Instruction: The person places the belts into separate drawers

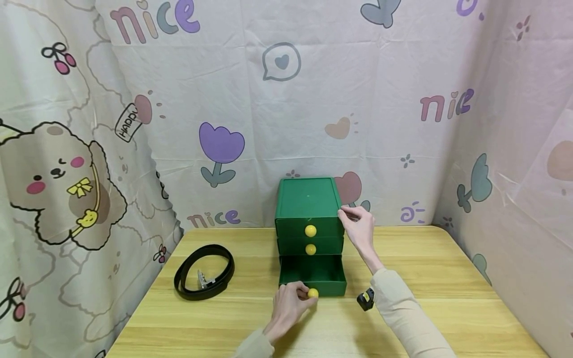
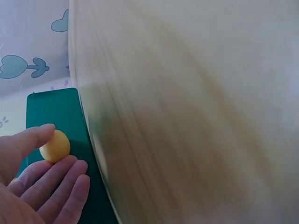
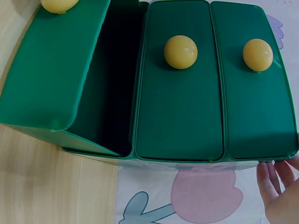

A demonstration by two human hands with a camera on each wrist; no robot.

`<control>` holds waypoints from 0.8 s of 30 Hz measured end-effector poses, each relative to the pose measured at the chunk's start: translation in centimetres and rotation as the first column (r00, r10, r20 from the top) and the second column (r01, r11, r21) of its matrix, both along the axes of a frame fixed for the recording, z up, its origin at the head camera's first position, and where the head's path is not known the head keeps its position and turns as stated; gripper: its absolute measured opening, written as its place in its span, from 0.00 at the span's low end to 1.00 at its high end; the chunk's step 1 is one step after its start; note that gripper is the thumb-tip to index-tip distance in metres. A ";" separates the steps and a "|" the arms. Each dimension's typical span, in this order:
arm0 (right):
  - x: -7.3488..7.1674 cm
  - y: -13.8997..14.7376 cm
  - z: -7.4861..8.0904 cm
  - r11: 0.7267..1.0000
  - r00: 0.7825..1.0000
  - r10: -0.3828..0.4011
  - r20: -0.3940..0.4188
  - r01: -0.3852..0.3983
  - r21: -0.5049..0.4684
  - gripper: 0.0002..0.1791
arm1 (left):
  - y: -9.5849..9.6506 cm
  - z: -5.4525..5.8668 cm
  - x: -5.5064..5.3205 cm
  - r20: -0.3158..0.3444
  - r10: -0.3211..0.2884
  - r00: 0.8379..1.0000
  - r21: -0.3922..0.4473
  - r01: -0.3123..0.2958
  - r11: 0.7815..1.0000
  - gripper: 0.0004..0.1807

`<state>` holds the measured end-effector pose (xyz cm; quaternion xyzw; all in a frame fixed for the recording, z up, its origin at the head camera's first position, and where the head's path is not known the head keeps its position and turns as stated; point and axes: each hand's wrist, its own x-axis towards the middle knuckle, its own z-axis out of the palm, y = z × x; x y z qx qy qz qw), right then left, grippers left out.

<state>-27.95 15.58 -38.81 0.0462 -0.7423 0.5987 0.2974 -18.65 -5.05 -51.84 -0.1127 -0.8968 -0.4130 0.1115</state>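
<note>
A green three-drawer box stands at the back of the table, each drawer with a round yellow knob. Its bottom drawer is pulled out, and the inside looks bare and dark green. My left hand pinches that drawer's yellow knob between thumb and fingers. At the box's upper right edge, my right hand grips the top corner with its fingertips. The middle drawer and top drawer are closed in the right wrist view.
Left of the box lies a coiled black belt with a metal buckle. A small black and yellow tape measure sits beside my right forearm. Behind the wooden table hangs a printed curtain.
</note>
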 end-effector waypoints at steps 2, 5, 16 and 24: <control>-0.1 0.0 0.0 1.000 1.000 0.002 0.002 -0.002 -0.004 0.11 | 0.0 0.0 0.1 0.000 -0.002 1.000 -0.003 0.002 1.000 0.10; 0.0 -0.1 0.1 1.000 1.000 0.007 0.001 -0.007 -0.015 0.12 | -0.1 0.0 0.3 0.005 -0.007 1.000 -0.002 0.007 1.000 0.10; 3.1 -1.0 3.1 1.000 1.000 0.012 0.007 -0.012 0.017 0.13 | -0.2 0.1 0.7 0.024 -0.027 0.999 0.002 0.027 1.000 0.10; 3.0 -1.0 2.9 1.000 1.000 0.018 -0.010 -0.018 0.010 0.12 | -0.4 0.1 1.0 0.045 -0.069 0.997 0.006 0.069 0.998 0.10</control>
